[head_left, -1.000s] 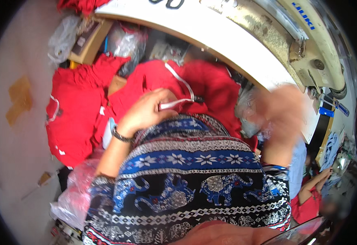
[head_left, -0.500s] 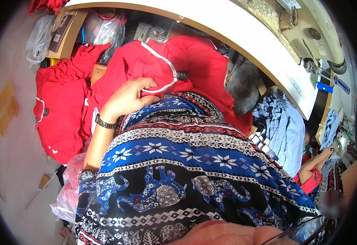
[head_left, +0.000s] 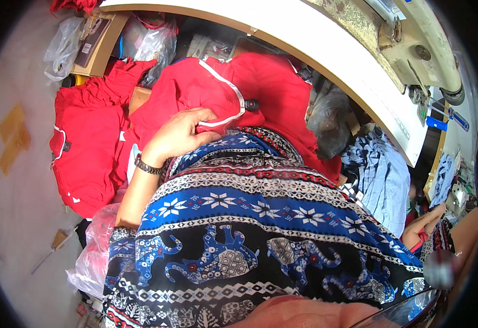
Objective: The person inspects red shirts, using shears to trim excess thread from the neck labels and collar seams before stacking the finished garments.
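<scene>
A red shirt (head_left: 168, 93) with white trim along its neckline and a small black label lies across my lap, spilling down toward the right. My left hand (head_left: 181, 134), with a dark bracelet on its wrist, rests at the shirt's near edge. Its fingers curl over the red cloth by the white trim, and the thumb lies alongside on my patterned dress (head_left: 239, 213). The fingertips are partly hidden in the folds. My right hand is out of the picture; only bare skin of an arm shows at the right rim.
More red garments (head_left: 86, 147) are heaped at the left. A white tabletop (head_left: 326, 52) curves overhead, carrying a sewing machine (head_left: 430, 49) and a blue-handled screwdriver (head_left: 458, 118). Light-blue cloth (head_left: 378, 175) is piled at the right, near another person's arm (head_left: 422, 224). Plastic bags (head_left: 99, 240) lie lower left.
The whole view has shifted slightly, so things appear a little farther right. My left hand keeps its place on the red shirt. The other person's arm at the right has lowered a little.
</scene>
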